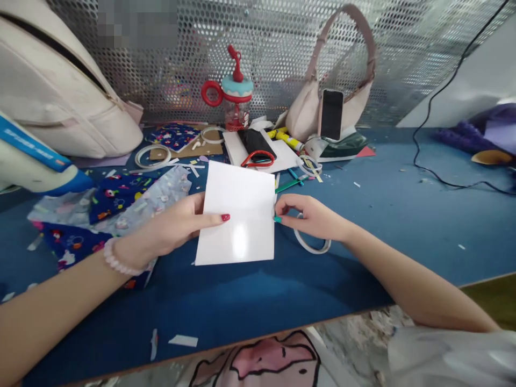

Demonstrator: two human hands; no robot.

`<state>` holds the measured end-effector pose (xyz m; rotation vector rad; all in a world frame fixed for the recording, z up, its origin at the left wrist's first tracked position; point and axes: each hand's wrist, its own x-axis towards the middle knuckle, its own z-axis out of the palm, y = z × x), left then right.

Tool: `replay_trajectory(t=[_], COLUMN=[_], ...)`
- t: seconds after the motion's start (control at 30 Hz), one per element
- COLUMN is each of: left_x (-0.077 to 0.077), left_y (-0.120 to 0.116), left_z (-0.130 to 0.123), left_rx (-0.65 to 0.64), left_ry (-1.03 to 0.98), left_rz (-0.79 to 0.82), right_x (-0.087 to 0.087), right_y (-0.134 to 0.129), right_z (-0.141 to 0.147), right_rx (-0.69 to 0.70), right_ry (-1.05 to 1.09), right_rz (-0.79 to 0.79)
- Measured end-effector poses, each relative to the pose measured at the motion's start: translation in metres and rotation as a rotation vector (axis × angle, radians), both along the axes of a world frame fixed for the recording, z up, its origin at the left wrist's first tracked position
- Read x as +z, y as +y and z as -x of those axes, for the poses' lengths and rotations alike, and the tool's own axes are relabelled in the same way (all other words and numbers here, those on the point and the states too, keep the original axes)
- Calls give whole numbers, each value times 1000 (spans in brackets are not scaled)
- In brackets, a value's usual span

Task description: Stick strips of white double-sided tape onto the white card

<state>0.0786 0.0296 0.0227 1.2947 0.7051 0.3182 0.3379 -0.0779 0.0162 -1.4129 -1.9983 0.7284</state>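
A white glossy card with a faint crosswise crease is held up above the table, tilted toward me. My left hand grips its left side, thumb flat on the front and fingers behind. At the card's right edge, the thumb and forefinger of my right hand are pinched together; whatever is between them is too small to make out. A roll of white tape lies on the table beneath my right hand. Patterned blue fabric-like pieces lie beyond my left forearm.
On the blue table are paper scraps, red-handled scissors, another tape roll and a green pen-like tool. Behind stand a red-lidded cup, a pink handbag and a phone. A black cable hangs at right.
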Motion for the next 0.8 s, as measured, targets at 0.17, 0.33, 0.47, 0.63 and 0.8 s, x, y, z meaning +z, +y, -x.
replay_trajectory(t=[0.17, 0.33, 0.47, 0.63, 0.8], left_x=[-2, 10, 24, 25, 20], left_y=[1, 10, 22, 30, 34], left_z=[3, 9, 17, 24, 30], left_rx=[-34, -125, -425, -815, -825], left_ry=[-12, 58, -34, 2, 157], left_rz=[-209, -575, -1043, -1347, -1516], right_x=[-13, -16, -8, -7, -23], right_y=[1, 2, 0, 0, 17], right_z=[0, 1, 2, 3, -19], right_rx=[-25, 18, 104, 279, 72], right_ry=[181, 165, -24, -164, -439], right_rz=[-19, -82, -104, -145, -374])
